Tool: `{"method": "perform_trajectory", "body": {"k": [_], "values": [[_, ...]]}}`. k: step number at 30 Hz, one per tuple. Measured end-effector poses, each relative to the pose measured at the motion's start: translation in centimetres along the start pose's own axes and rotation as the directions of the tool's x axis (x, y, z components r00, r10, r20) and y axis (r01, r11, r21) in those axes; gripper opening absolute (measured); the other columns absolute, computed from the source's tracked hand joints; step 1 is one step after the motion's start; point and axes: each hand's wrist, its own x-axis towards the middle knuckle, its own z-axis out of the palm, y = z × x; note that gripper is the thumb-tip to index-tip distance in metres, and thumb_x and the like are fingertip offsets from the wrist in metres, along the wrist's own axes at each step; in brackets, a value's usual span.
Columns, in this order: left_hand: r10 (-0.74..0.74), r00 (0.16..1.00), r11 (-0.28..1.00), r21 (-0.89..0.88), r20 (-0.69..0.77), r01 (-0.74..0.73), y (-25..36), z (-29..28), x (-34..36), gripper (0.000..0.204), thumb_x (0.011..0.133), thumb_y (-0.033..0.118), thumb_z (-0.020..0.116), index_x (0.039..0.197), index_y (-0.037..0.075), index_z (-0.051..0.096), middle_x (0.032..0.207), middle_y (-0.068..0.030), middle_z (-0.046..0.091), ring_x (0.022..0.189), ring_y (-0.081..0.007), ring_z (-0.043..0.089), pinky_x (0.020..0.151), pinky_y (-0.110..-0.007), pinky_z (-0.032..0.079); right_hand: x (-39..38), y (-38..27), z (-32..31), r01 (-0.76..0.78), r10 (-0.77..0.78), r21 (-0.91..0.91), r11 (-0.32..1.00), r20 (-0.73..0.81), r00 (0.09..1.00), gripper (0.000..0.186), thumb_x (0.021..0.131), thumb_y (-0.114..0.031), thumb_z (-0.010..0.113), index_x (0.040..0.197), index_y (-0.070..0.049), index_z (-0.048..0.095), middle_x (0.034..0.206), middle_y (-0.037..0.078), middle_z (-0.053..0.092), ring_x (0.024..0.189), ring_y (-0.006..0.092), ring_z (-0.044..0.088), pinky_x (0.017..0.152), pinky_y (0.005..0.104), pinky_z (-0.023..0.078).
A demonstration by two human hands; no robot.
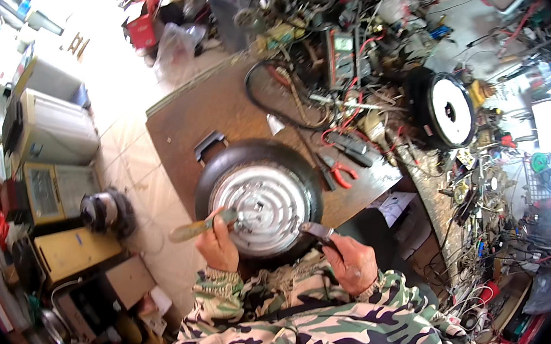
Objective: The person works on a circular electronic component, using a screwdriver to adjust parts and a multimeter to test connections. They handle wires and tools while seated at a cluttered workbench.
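A round black appliance [203, 188] lies on the brown work table in front of me, its shiny metal face with concentric rings turned up. It looks like an electric cooker's pan or base. In my left hand [217, 249] is a tool with a yellowish handle [186, 232], held across the left edge of the metal face; its exact kind is unclear. My right hand [351, 263] grips a dark-handled tool with a metal head [315, 230], which reaches the appliance's lower right rim. Whether it touches the rim, I cannot tell.
Red-handled pliers [342, 172] lie right of the appliance on the table [178, 132]. Beyond them are a multimeter [341, 54] and heaped wires and parts. A black round unit with a white disc [452, 109] stands at the right. Old appliances [60, 126] line the left.
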Motion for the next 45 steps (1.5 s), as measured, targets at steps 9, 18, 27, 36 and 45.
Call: {"method": "perform_trajectory", "body": {"k": [9, 18, 27, 36, 45], "values": [[-0.001, 0.999, 1.000, -0.017, 0.036, 0.002, -0.1, 0.8, 0.3, 0.033, 0.108, 0.017, 0.047, 0.118, -0.007, 0.067, 0.095, -0.0139, 0.073, 0.081, -0.0184, 0.073, 0.071, -0.030, 0.060, -3.3, 5.6, -1.8, -0.203, 0.206, 0.042, 0.978, -0.295, 0.933, 0.028, 0.086, -0.012, 0.073, 0.111, 0.000, 0.070, 0.095, 0.021, 0.071, 0.085, 0.0407, 0.069, 0.074, 0.0440, 0.056], [-0.062, 0.985, 0.995, 0.067, -0.159, 0.074, 0.0, 2.6, -0.6, 0.037, 0.111, 0.025, 0.043, 0.117, -0.003, 0.067, 0.090, -0.0107, 0.072, 0.077, -0.0168, 0.071, 0.069, -0.029, 0.057, -1.0, 21.1, -7.8, -0.444, 0.388, -0.184, 0.877, -0.273, 0.880, 0.032, 0.080, -0.018, 0.077, 0.109, -0.003, 0.072, 0.103, 0.022, 0.071, 0.095, 0.0423, 0.068, 0.084, 0.0493, 0.054], [-0.139, 0.953, 0.972, 0.149, -0.269, 0.184, -1.8, 1.5, 0.0, 0.042, 0.110, 0.034, 0.045, 0.119, -0.003, 0.065, 0.099, -0.0104, 0.070, 0.084, -0.0209, 0.071, 0.071, -0.032, 0.056, 1.9, 33.2, -16.6, -0.432, 0.348, -0.200, 0.879, -0.350, 0.870, 0.026, 0.080, -0.012, 0.074, 0.103, -0.006, 0.064, 0.098, 0.021, 0.066, 0.087, 0.0471, 0.065, 0.072, 0.0550, 0.052], [-0.260, 0.917, 0.961, 0.011, -0.301, 0.276, -3.2, 0.4, 0.1, 0.038, 0.108, 0.033, 0.049, 0.119, 0.000, 0.065, 0.100, -0.0100, 0.068, 0.082, -0.0205, 0.069, 0.066, -0.029, 0.052, 2.3, 37.7, -20.3, -0.416, 0.354, -0.223, 0.881, -0.271, 0.895, 0.032, 0.080, -0.014, 0.076, 0.110, -0.004, 0.067, 0.102, 0.023, 0.066, 0.089, 0.0468, 0.066, 0.076, 0.0542, 0.054], [0.044, 0.967, 0.989, 0.150, -0.253, -0.006, 7.7, 9.5, 1.6, 0.037, 0.110, 0.030, 0.047, 0.119, 0.001, 0.068, 0.103, -0.0083, 0.068, 0.093, -0.0168, 0.066, 0.075, -0.030, 0.054, 1.3, 39.9, -19.3, -0.455, 0.284, -0.363, 0.813, -0.434, 0.855, 0.031, 0.076, -0.013, 0.079, 0.104, -0.003, 0.068, 0.106, 0.022, 0.064, 0.100, 0.0440, 0.060, 0.084, 0.0532, 0.050]]}}
